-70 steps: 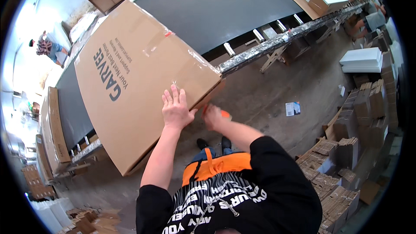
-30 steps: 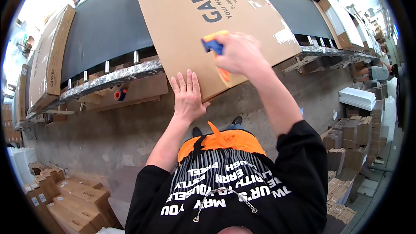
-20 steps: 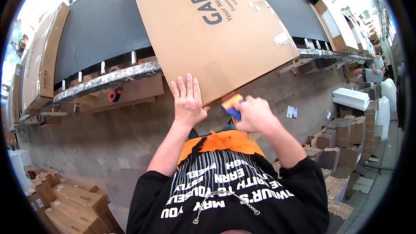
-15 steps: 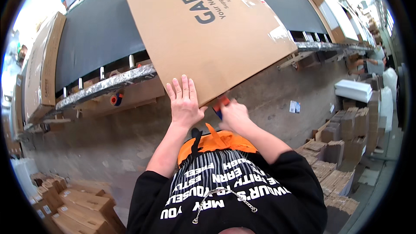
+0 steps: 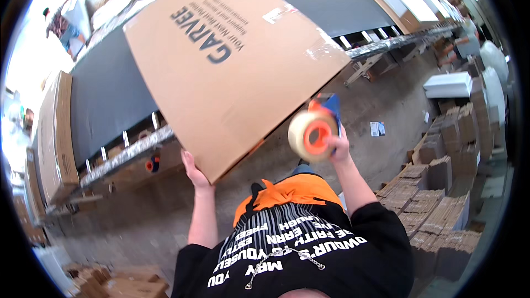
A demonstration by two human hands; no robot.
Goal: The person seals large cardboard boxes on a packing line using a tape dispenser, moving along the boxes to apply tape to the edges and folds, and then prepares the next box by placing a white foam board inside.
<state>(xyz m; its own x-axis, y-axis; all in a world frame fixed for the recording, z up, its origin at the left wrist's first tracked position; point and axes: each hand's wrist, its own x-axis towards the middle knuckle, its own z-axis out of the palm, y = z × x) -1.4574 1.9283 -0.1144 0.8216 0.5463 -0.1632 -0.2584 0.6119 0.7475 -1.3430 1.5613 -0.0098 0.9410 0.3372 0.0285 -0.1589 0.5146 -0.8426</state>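
A large brown cardboard box (image 5: 237, 88) with dark print lies across the conveyor belt, its near end jutting out toward me. At its near left corner my left hand (image 5: 195, 175) grips the side, with some of the fingers hidden by the carton. In my right hand (image 5: 340, 146) is a tape dispenser (image 5: 330, 106), blue and orange, carrying a wide roll of clear tape (image 5: 301, 132). The dispenser is raised beside the box's near long edge, apart from it, and is slightly blurred. Clear tape pieces shine on the far right end of the box.
The dark conveyor belt (image 5: 113, 91) runs left to right, with another carton (image 5: 58, 138) at left and an open one (image 5: 400, 0) at right. A second tape dispenser (image 5: 153, 164) sits under the belt's rim. Flattened cardboard stacks (image 5: 425, 204) stand right; a person (image 5: 67, 32) is far left.
The box has shifted left and turned a little. My left hand moved from its top to the near left corner. My right hand lifted the tape dispenser out to the right.
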